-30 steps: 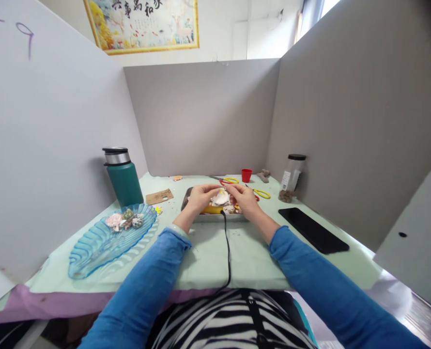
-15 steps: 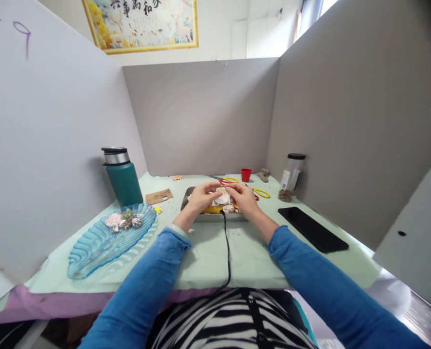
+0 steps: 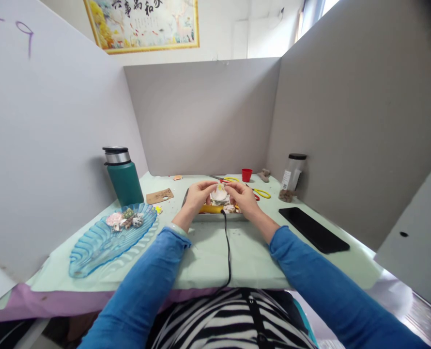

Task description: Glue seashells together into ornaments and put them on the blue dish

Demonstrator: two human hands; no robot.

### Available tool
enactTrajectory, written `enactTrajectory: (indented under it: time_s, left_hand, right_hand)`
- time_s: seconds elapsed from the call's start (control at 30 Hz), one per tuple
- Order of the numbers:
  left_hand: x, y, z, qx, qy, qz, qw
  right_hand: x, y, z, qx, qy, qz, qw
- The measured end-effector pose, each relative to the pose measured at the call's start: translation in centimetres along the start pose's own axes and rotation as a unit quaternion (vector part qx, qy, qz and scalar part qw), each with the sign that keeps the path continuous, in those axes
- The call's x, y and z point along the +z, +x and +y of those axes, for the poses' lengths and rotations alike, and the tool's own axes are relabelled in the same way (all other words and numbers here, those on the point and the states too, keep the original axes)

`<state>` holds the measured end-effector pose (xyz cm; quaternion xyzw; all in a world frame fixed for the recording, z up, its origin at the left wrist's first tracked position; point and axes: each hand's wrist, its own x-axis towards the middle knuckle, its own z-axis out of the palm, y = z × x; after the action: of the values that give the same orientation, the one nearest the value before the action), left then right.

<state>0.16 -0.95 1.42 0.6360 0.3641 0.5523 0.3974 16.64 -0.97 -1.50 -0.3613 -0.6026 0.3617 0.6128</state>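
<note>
Over a metal tray (image 3: 221, 217), my left hand (image 3: 198, 195) and my right hand (image 3: 241, 198) face each other, thumbs and fingers pinched inward. Between their fingertips is a white shell-like piece (image 3: 220, 194) with a yellow spot near its top. Its exact shape is too small to tell. Below it in the tray lie a yellow-handled corded tool (image 3: 211, 209) and some pinkish-white shell-like pieces (image 3: 230, 208). My fingers cover parts of the tray. From the tool's handle, a black cord (image 3: 227, 247) runs over the table's front edge toward me.
At left stand a green bottle (image 3: 124, 182) and a blue glass dish (image 3: 95, 249) with shells (image 3: 123, 219). A brown card (image 3: 160, 196) lies behind. Yellow-and-red-handled scissors (image 3: 262, 193), a red cup (image 3: 246, 175), a jar (image 3: 291, 179) and a black phone (image 3: 313, 229) are rightward. Grey panels (image 3: 201, 116) enclose the table.
My left hand has shifted slightly left, its fingers a little farther from my right hand's. The white piece between them has tilted and shows more of its face. Everything else stays in place.
</note>
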Motion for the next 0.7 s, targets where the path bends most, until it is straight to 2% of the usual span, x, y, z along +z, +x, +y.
enactTrajectory:
  time_s: [0.17,0.27,0.37,0.43,0.6,0.7]
  left_hand:
    - [-0.1,0.1,-0.2,0.013,-0.013,-0.007,1.0]
    - [-0.1,0.2,-0.2,0.014,-0.017,-0.002,1.0]
    - [-0.3,0.2,-0.1,0.022,0.005,0.042,0.999]
    - [-0.4,0.2,0.1,0.029,0.025,0.055,0.998]
    - [-0.3,-0.2,0.4,0.005,-0.006,-0.046,0.999]
    - [-0.3,-0.3,0.4,-0.022,-0.036,-0.059,0.997]
  right_hand:
    - [0.1,-0.5,-0.5,-0.026,-0.119,-0.065,0.99]
    - [-0.1,-0.3,-0.1,-0.048,-0.132,-0.019,0.99]
    - [-0.2,0.0,0.6,-0.061,-0.133,0.036,0.989]
    - [-0.2,0.1,0.9,-0.081,-0.154,0.05,0.984]
    - [0.0,-0.4,0.5,-0.148,-0.209,0.061,0.965]
    - [0.1,-0.8,0.1,-0.183,-0.233,0.046,0.954]
